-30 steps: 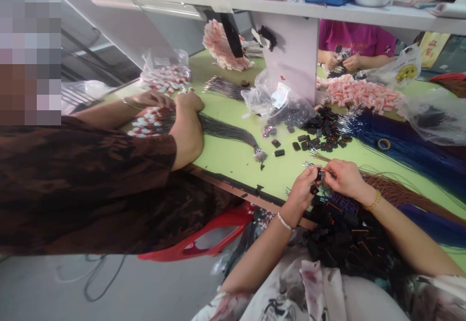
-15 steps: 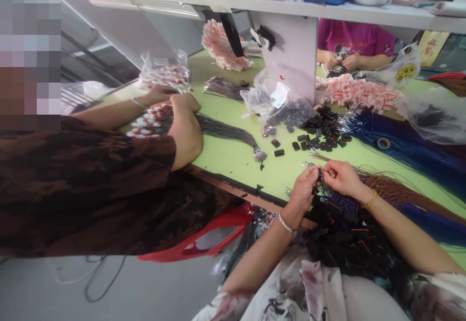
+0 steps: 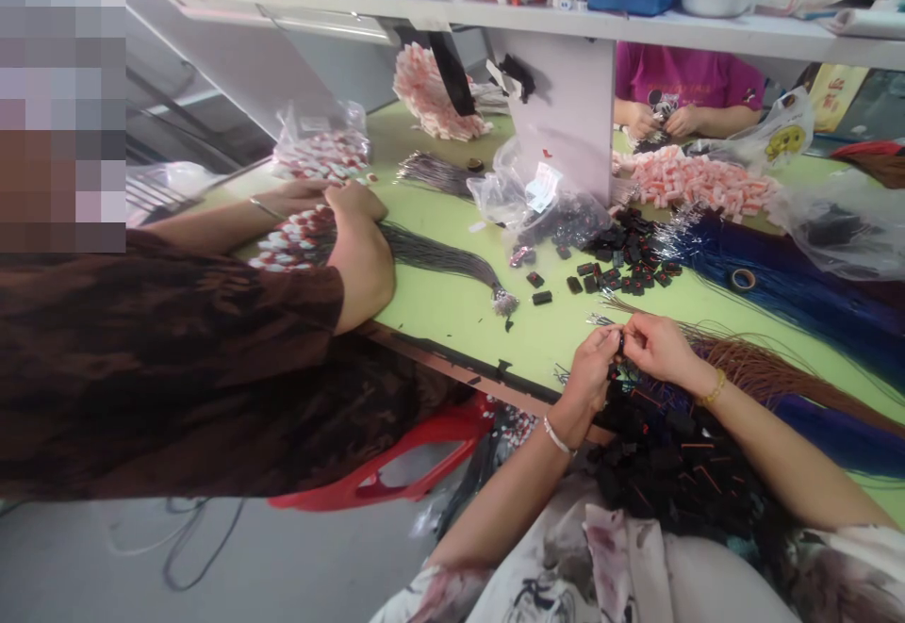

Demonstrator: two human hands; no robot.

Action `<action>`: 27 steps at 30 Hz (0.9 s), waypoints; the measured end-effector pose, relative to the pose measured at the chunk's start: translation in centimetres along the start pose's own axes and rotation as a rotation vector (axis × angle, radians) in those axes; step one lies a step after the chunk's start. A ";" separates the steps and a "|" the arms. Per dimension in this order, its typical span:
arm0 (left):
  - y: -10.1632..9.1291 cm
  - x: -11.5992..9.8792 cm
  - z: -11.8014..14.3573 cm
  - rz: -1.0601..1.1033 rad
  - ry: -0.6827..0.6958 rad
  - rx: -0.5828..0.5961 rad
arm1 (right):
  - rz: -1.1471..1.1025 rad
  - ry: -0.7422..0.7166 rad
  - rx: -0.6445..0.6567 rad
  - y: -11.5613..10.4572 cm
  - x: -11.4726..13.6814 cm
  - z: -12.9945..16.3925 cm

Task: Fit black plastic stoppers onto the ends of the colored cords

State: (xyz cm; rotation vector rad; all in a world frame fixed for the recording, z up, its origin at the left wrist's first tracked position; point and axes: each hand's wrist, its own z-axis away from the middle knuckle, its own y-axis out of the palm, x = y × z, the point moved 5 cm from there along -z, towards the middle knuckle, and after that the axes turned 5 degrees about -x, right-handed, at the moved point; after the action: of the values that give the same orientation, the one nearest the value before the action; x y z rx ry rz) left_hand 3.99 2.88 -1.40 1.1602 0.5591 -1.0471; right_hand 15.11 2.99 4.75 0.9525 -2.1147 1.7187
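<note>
My left hand is closed around a small black connector housing near the table's front edge. Against it, my right hand is pinched at the same housing; what its fingertips hold is mostly covered, perhaps a thin wire. Brown wires with bare metal ends fan out beside and behind my right hand. Below both hands, a heap of black housings with orange-red marks lies in my lap. More black housings are scattered on the green table beyond my hands.
At left, a co-worker's arm reaches across a grey wire bundle with white-and-red ends. Opposite, another person's hands work behind pink-white connectors. Blue wires and a tape roll lie right. A shelf spans above.
My hands stay nearly in place, with only slight finger movement at the housing. The co-worker's far hand on the left has shifted a little; the view has moved slightly.
</note>
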 end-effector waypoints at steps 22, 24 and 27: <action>0.4 0.2 -0.6 0.212 -0.072 -0.034 | -0.249 -0.017 0.114 -2.6 1.0 1.5; 0.4 0.3 -0.6 0.207 -0.111 -0.038 | -0.354 -0.021 0.219 -4.1 0.6 2.5; 0.3 0.4 -0.5 0.206 -0.136 -0.058 | -0.360 -0.146 0.424 -6.9 -0.3 4.9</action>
State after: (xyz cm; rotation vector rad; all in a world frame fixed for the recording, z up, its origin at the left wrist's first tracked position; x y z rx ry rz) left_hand 4.54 3.22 -1.74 1.0625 0.3522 -0.9185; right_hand 20.64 -2.16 8.64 1.5085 -1.5451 1.9802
